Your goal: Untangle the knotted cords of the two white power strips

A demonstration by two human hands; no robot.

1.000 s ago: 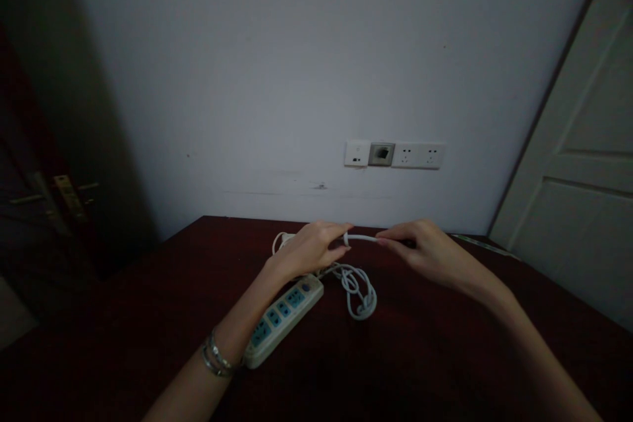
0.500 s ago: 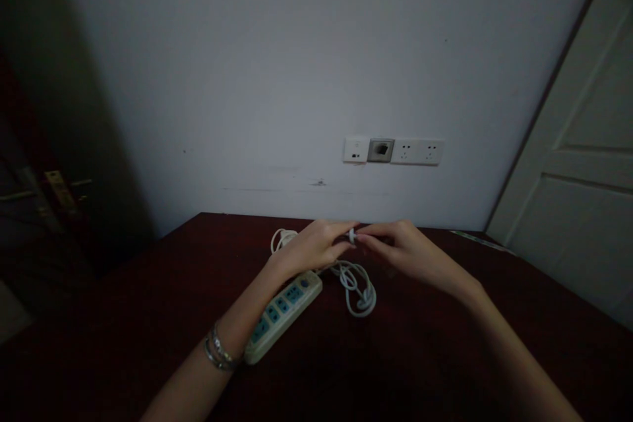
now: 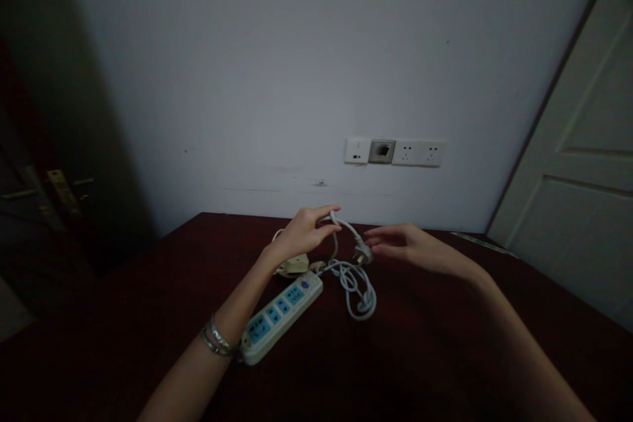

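Note:
Between the thumb and fingers of my left hand point(image 3: 309, 231) is a white power cable point(image 3: 346, 224), pinched a short way from its end. The cable arches to the right and down to a three-pin plug point(image 3: 363, 253), its metal pins pointing downward. My right hand point(image 3: 410, 247) is just right of the plug, its fingers parted; whether a fingertip touches the plug I cannot tell. Below my left hand lies a white power strip point(image 3: 284, 316) with blue socket faces, slanting across the table. Coils of the cable rest at the strip's far end.
On the dark red table point(image 3: 420, 356), a cream-coloured block point(image 3: 295, 264) with a thin cord sits behind the power strip. Wall sockets point(image 3: 418, 153) are set in the wall beyond. White door panels point(image 3: 583, 165) stand at the right.
My hands were close together with a small white part between their fingertips. Now my right hand has drawn back to the right, its fingers parted, and the plug hangs from the cable in my left hand.

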